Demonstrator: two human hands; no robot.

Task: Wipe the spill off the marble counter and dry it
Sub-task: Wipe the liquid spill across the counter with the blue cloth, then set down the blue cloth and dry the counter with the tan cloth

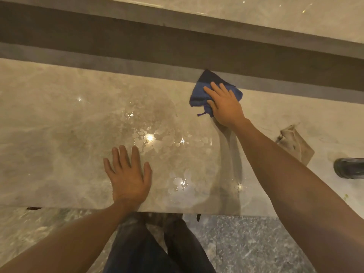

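The marble counter (49, 119) fills the middle of the head view, pale beige and glossy. A spill (149, 133) of water beads and puddles spreads over its centre, with more wet patches near the front edge. My right hand (224, 105) presses flat on a crumpled blue cloth (201, 93) at the counter's far edge, right of the spill. My left hand (128, 174) lies flat on the marble near the front edge, fingers spread, holding nothing, just left of the wet patches.
A crumpled beige cloth (295, 142) lies on the counter at the right. A dark round object (348, 168) sits at the right edge of the view, cut off. A dark ledge (137, 46) runs behind the counter. My legs and the speckled floor (246, 243) show below.
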